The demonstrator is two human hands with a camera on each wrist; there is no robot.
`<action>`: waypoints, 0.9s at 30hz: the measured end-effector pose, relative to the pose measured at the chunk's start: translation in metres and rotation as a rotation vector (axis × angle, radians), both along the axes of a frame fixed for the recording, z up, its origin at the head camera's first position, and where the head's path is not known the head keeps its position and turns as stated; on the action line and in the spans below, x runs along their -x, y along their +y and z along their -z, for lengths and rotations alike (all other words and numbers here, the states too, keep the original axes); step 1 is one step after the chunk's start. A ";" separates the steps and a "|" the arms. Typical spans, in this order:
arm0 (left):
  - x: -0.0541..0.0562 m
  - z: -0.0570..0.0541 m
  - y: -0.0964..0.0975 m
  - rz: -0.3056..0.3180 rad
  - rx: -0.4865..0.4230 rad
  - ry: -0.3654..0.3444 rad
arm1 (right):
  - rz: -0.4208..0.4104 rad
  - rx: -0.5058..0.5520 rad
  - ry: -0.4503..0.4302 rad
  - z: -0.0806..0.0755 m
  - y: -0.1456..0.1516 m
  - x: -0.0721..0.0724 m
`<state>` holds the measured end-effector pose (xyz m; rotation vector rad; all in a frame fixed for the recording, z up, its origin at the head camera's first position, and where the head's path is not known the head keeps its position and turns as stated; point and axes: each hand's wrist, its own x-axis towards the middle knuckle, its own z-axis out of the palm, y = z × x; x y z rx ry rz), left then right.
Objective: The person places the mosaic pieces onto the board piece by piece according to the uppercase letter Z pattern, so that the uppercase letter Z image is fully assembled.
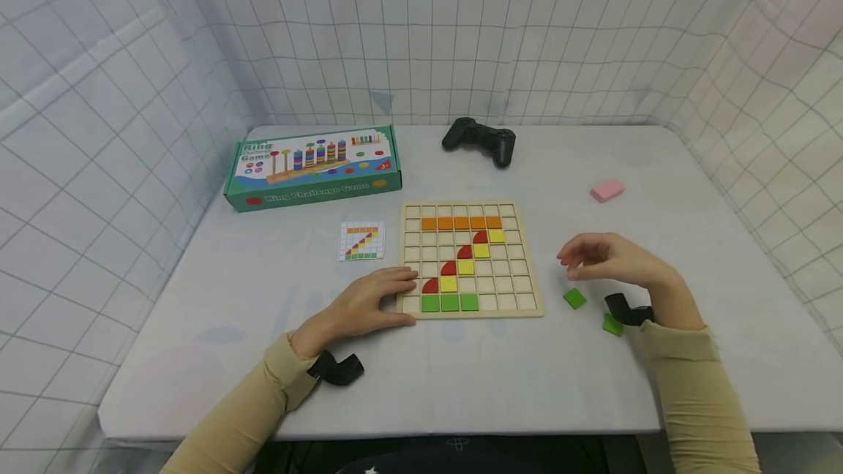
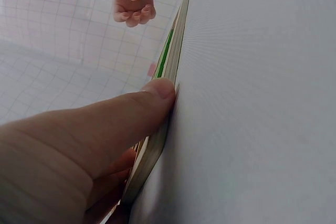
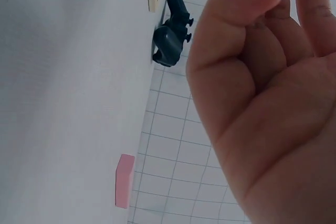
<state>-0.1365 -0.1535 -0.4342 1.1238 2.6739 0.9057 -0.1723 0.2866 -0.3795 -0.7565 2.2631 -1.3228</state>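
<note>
A wooden grid board [image 1: 507,303] lies on the table, with orange, red, yellow and green tiles in a zigzag pattern. Three green tiles [image 1: 450,303] sit in its bottom row. My left hand [image 1: 361,304] rests at the board's front left corner, fingers over the left edge; the left wrist view has the thumb [image 2: 163,88] against the front edge. To the right of the board, my right hand [image 1: 612,260] hovers with loosely bent fingers and nothing visible in them. Below it lie a green tile [image 1: 575,298] and another green tile [image 1: 612,324], near the wrist.
A small pattern card [image 1: 361,241] lies left of the board, its picture matching the zigzag colours. Behind it stands a green Ring Challenge Game box [image 1: 316,192]. Further back are a black game controller [image 1: 481,139] and a pink block [image 1: 607,190]. Gridded white cloth [image 1: 421,35] surrounds the table.
</note>
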 end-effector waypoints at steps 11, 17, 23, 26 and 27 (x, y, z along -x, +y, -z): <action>0.000 -0.001 0.000 0.006 -0.004 0.018 | -0.061 -0.035 -0.075 0.012 0.002 0.004; -0.001 -0.001 -0.001 0.017 -0.020 0.041 | -0.053 -0.062 -0.076 0.014 0.002 0.003; -0.001 -0.001 -0.001 0.013 -0.016 0.027 | -0.057 -0.071 -0.114 0.016 0.003 0.003; -0.001 -0.001 -0.001 0.012 -0.015 0.025 | -0.051 -0.079 -0.142 0.018 0.004 0.004; -0.001 -0.001 -0.001 0.012 -0.016 0.024 | -0.049 -0.081 -0.146 0.019 0.005 0.004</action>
